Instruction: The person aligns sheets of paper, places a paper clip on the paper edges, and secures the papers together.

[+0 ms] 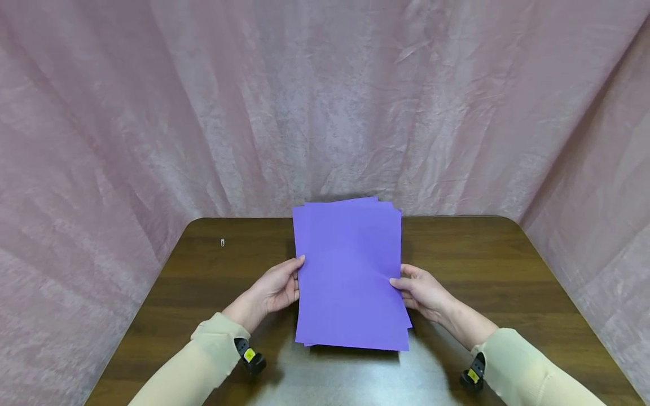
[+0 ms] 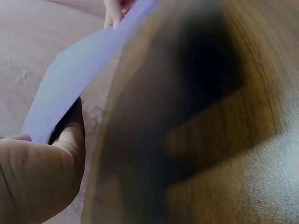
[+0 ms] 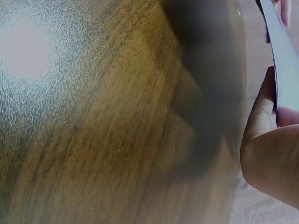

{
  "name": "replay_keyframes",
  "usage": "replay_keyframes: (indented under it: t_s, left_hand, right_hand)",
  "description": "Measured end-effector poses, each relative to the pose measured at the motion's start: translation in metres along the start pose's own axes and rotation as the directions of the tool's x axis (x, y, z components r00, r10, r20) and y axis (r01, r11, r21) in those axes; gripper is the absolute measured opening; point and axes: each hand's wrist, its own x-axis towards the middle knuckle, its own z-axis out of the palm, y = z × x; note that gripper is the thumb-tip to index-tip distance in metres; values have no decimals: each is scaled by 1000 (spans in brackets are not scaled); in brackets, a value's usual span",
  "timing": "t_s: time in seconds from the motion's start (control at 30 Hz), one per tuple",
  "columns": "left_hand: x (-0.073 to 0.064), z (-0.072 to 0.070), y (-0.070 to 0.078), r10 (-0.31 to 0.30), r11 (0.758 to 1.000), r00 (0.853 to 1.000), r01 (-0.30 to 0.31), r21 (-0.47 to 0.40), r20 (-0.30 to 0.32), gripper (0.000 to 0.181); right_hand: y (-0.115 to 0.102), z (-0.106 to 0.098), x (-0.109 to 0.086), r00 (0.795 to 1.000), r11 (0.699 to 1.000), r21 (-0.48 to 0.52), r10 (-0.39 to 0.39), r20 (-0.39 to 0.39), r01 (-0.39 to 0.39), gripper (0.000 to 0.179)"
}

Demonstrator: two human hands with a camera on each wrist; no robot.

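Observation:
Several purple sheets of paper [image 1: 350, 282] are held up over the table in a loose stack, their corners and edges fanned out unevenly. My left hand [image 1: 276, 286] grips the left edge, thumb on the front and fingers behind. On the right edge, a little lower, my right hand [image 1: 424, 292] pinches the stack with its thumb in front. Both wrist views show the paper [image 2: 70, 79] edge-on between thumb and fingers, raised above the tabletop, with the left hand's [image 2: 42, 172] fingers partly hidden behind it.
A small paper clip [image 1: 222, 242] lies at the far left of the brown wooden table [image 1: 482, 248]. Pink curtains [image 1: 325, 113] hang behind the table's far edge and along its sides. Shadows of the hands and paper fall on the wood.

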Motion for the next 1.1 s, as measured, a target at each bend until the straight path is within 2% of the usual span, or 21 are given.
replay_keyframes:
  t_s: [0.17,0.37,0.53,0.77,0.9,1.1]
  left_hand:
    - [-1,5,4,24,1000,1000,-24,-8,-15,19]
    - [2,12,3,88,995,994,-85,51,-68,16]
    - [5,15,4,156,984,981,-144,104,-117,14]
    - [7,20,6,247,960,955,-219,176,-161,22]
    - [7,23,7,279,947,944,-240,212,-177,22]
    - [7,25,9,299,940,936,-255,228,-184,23]
  right_hand:
    - [-2,0,1,1000,1000,-13,-18,-9,18,43]
    - [-4,-1,2,999,1000,4,-31,-38,31,38]
    - [-7,-1,4,997,998,15,-67,-35,68,34]
    - [-15,2,7,990,991,20,-130,-45,131,24]
    - [-22,3,8,981,983,33,-178,-78,181,24]
    - [-29,2,11,968,972,58,-219,-121,227,25]
